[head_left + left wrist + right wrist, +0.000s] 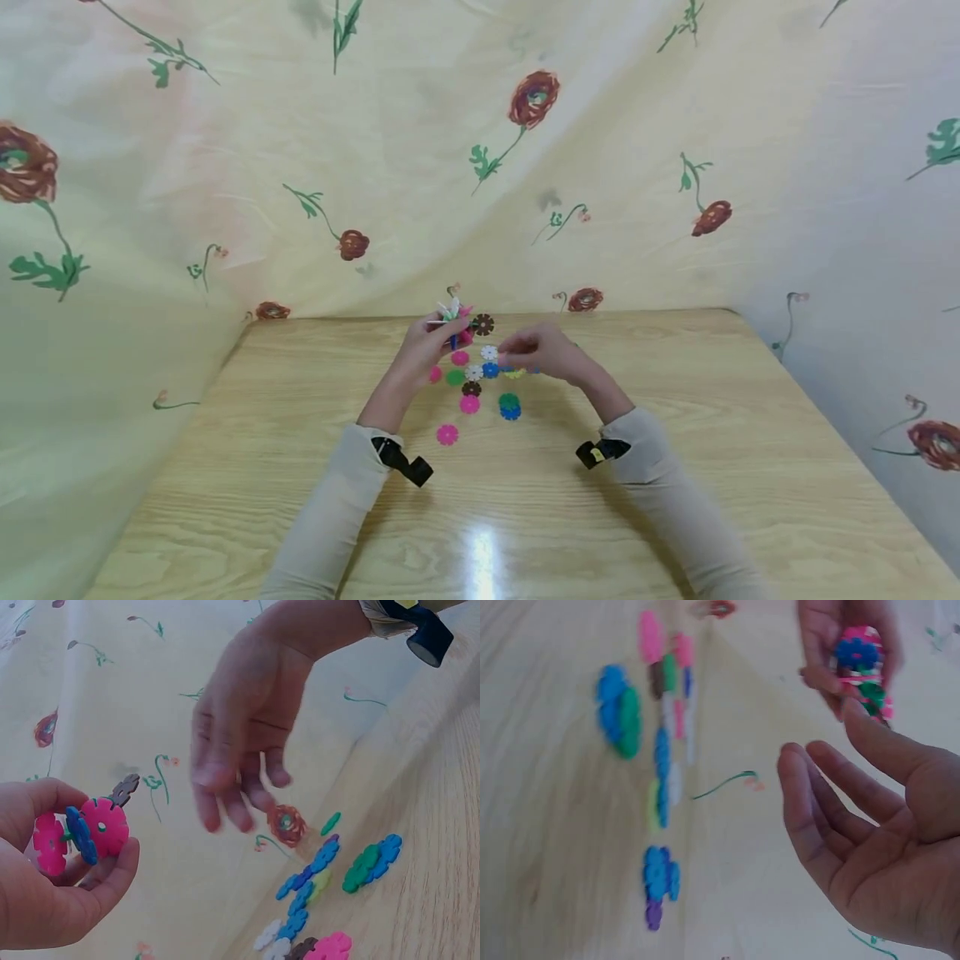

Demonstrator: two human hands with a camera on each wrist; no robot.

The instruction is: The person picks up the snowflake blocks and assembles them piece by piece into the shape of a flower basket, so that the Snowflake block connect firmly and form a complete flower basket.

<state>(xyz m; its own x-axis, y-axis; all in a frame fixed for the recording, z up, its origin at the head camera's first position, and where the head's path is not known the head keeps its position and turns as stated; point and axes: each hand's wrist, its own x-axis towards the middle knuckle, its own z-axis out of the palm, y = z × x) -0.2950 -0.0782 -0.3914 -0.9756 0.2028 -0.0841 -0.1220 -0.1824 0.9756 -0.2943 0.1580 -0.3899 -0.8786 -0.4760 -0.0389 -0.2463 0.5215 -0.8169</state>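
My left hand (420,350) grips a cluster of interlocking flower-shaped plastic discs (103,825), raised over the table. Pink, blue, green and white discs show in it, and a brown disc (124,790) sticks out at its far end. To the right, my right hand (553,353) hovers above the loose discs with its fingers loosely bent and nothing between them. In the right wrist view a gap shows between that thumb (881,739) and the fingertips. Below the hands lie loose discs, among them a white disc (489,353) and a blue disc (490,370).
Nearer on the wooden table (300,492) lie a single pink disc (447,434) and a green disc (509,401) overlapping a blue one. A flower-printed cloth (420,167) hangs behind the table and along its sides. Both wrists wear black camera straps (402,461).
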